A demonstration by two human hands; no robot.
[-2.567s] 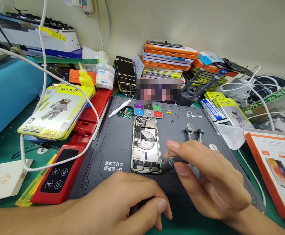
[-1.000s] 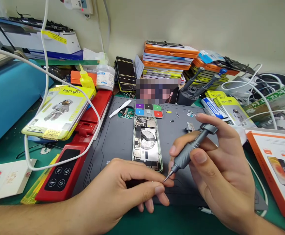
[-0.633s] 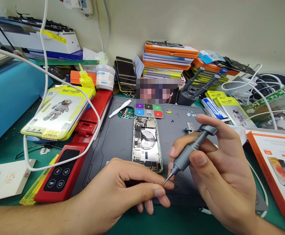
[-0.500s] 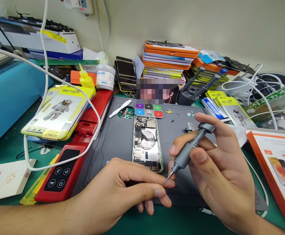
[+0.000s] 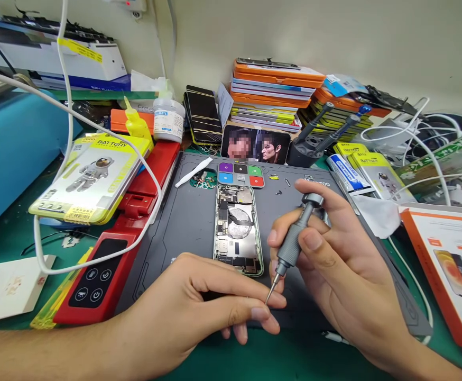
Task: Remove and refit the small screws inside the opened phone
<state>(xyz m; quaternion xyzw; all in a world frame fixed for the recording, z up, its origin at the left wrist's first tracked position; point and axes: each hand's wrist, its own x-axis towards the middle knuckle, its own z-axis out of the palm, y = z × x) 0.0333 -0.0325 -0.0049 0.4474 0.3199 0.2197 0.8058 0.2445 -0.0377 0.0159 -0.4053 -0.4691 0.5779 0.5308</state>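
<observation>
My right hand [image 5: 334, 264] grips a grey screwdriver [image 5: 290, 246] by its knurled handle, the index finger resting near its cap. The thin tip points down and touches the pinched fingertips of my left hand [image 5: 215, 301]. Between thumb and index finger of my left hand, whatever is held is too small or hidden to make out. Behind both hands an opened phone [image 5: 239, 227] lies on the grey work mat [image 5: 191, 211], its boards and a round metallic part exposed. My left hand covers a little of the view near its lower edge.
Past the phone are a coloured magnetic tray [image 5: 241, 174], a white pry tool [image 5: 193, 172] and a propped screen [image 5: 255, 145]. A red device [image 5: 96, 275] and battery packs [image 5: 92, 174] lie left. At right are a screwdriver holder [image 5: 306, 151], an orange-white box [image 5: 449, 264] and cables.
The screwdriver has turned more upright, and my right hand has shifted slightly left. My left hand keeps nearly the same pose. The whole view has moved a little.
</observation>
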